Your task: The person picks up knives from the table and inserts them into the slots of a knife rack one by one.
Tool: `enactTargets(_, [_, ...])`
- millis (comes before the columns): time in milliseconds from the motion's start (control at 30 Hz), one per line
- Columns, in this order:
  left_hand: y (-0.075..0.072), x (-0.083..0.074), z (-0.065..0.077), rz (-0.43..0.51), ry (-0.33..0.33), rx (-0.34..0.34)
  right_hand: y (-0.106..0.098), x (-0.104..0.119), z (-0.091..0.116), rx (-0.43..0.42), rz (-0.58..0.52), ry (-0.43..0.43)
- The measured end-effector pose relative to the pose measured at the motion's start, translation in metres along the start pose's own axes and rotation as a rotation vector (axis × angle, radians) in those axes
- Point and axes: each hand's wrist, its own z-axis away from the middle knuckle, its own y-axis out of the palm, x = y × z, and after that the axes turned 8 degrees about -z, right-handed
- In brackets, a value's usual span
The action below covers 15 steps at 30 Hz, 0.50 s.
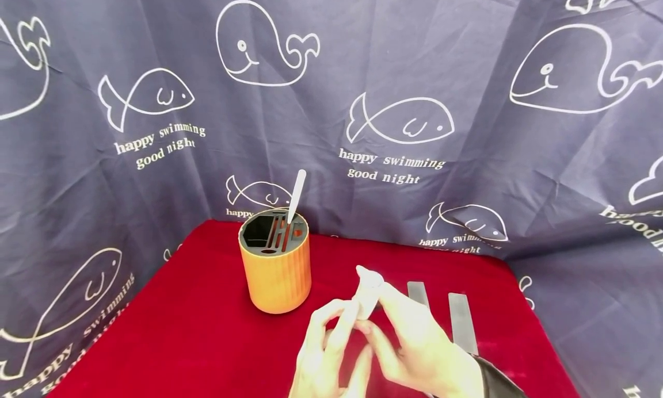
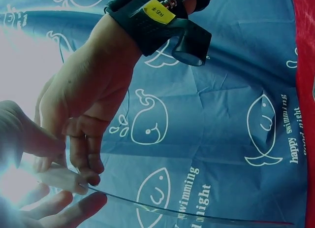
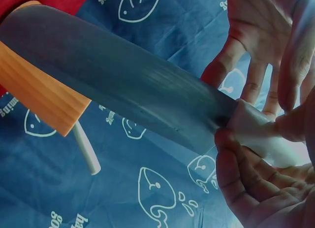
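Note:
A kitchen knife with a white handle (image 1: pixel 369 294) is held up between both hands over the red table. Its broad grey blade (image 3: pixel 123 80) shows at full width in the right wrist view and almost edge-on in the left wrist view; in the head view the hands hide it. My right hand (image 1: pixel 422 340) pinches the handle, index finger and thumb on either side. The left hand (image 1: pixel 331 346) has its fingertips on the lower part of the handle, and its fingers overlap the handle in the left wrist view.
A round orange knife block (image 1: pixel 277 277) with a dark slotted top stands left of the hands, a white handle (image 1: pixel 296 196) sticking up from it. Two flat grey blades (image 1: pixel 463 320) lie on the red tabletop (image 1: pixel 181 329) at right. A patterned blue curtain (image 1: pixel 331 116) hangs behind the table.

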Motion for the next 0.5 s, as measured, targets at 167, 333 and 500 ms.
enactTargets(167, [-0.002, 0.001, -0.003, 0.004, 0.007, -0.035, 0.004, 0.002, 0.006, 0.013, 0.032, 0.042])
enactTargets(333, [-0.005, 0.004, -0.003, 0.006, 0.014, -0.036, 0.007, 0.004, 0.014, 0.042, 0.047, 0.102])
enactTargets(500, [-0.006, 0.006, 0.002, 0.01, -0.009, -0.027, 0.01, 0.003, 0.014, 0.066, -0.003, 0.122])
